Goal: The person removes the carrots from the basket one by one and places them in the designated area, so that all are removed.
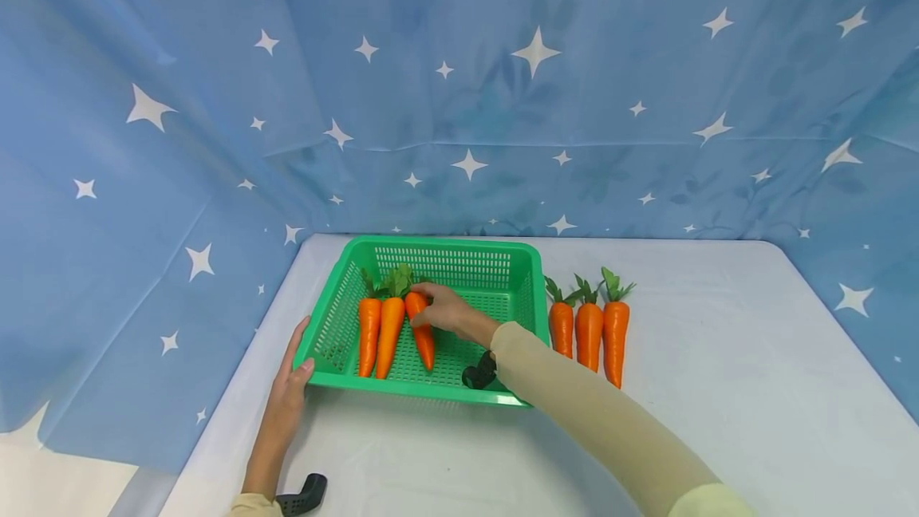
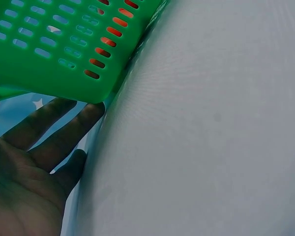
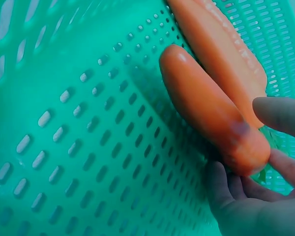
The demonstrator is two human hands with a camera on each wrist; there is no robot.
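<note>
A green plastic basket [image 1: 459,399] with slotted walls stands on the table. Inside it, towards the left, lie two orange carrots with green tops, a left carrot [image 1: 369,337] and a middle carrot [image 1: 390,339]. Beside them my right hand [image 1: 448,311] holds a third carrot [image 3: 211,108] near its leafy end, its fingers around the thick end in the right wrist view. At the basket's front left corner is my left hand [image 1: 289,389]. Its fingers look extended in the left wrist view, with fingertips [image 2: 96,110] touching the basket's edge.
Right of the basket, several things lie on the white table [image 1: 718,341]: a near carrot [image 1: 562,329], another carrot [image 1: 589,333] and an outer carrot [image 1: 615,341], side by side. A blue star-patterned cloth [image 1: 459,102] hangs behind. Black wrist gear [image 1: 305,495] sits by my left wrist.
</note>
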